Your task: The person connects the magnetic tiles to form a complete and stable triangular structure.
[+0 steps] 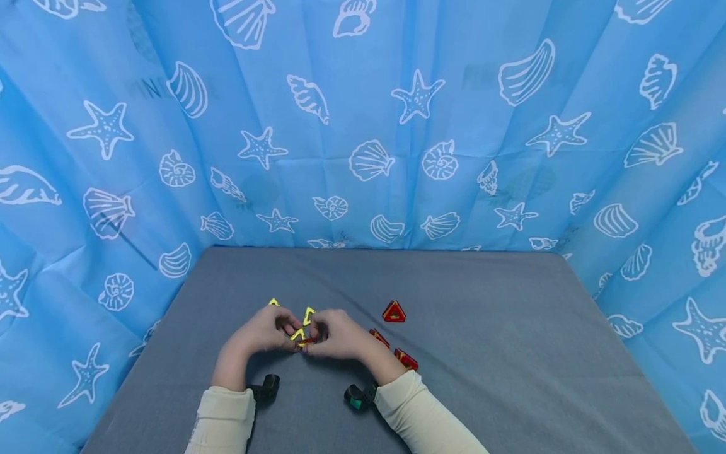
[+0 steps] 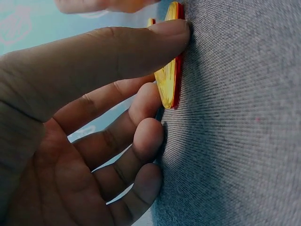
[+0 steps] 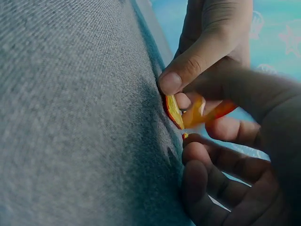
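Observation:
My left hand [image 1: 265, 329] is at the middle left of the table, thumb and fingers pinching a flat yellow piece with a red edge [image 2: 167, 89], which touches the cloth. Right beside it, my right hand [image 1: 342, 335] pinches a second piece, blurred orange and yellow [image 3: 222, 110], held tilted close to the first. From above, yellow angled parts [image 1: 297, 335] show between the fingertips. Another yellow corner [image 1: 308, 314] shows just behind them. The fingers hide most of both pieces, so whether they touch I cannot tell.
A red triangle [image 1: 394, 311] lies to the right of my hands. Two more red pieces [image 1: 406, 359] lie near the right forearm, one partly hidden by it. A yellow tip [image 1: 273, 302] shows behind the left hand. Grey cloth [image 1: 510, 340] covers the table; a blue curtain [image 1: 363, 126] surrounds it.

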Demonstrator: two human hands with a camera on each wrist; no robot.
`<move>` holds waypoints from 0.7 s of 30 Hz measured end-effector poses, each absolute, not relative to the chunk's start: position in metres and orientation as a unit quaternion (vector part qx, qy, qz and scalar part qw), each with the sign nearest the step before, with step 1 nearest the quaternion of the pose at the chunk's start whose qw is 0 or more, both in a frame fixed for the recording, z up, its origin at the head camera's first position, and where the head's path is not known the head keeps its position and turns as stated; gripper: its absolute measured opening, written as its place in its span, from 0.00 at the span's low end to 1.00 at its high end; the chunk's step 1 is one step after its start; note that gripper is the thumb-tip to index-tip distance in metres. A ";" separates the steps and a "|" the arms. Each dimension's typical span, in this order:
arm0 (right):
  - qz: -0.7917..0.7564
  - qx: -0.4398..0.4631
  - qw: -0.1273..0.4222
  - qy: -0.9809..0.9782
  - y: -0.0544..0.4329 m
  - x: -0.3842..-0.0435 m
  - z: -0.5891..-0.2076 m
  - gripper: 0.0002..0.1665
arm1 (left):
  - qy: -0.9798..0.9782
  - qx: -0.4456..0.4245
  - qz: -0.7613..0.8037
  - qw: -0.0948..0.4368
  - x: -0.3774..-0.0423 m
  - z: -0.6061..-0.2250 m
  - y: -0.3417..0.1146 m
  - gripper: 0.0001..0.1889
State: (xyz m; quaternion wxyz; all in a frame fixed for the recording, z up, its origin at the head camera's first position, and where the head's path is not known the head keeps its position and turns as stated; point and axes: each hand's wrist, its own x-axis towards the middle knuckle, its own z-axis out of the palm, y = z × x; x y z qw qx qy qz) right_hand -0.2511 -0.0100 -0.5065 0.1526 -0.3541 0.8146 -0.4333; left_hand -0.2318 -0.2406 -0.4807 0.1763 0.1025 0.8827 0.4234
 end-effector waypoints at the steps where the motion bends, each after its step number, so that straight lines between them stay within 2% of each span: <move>1: -0.426 -0.357 0.150 0.818 -0.010 -0.251 -0.507 0.10 | 0.882 0.103 0.424 0.177 -0.232 -0.481 -0.241 0.17; 21: -0.425 -0.319 0.118 0.839 -0.011 -0.248 -0.504 0.16 | 0.896 0.070 0.404 0.170 -0.233 -0.486 -0.235 0.18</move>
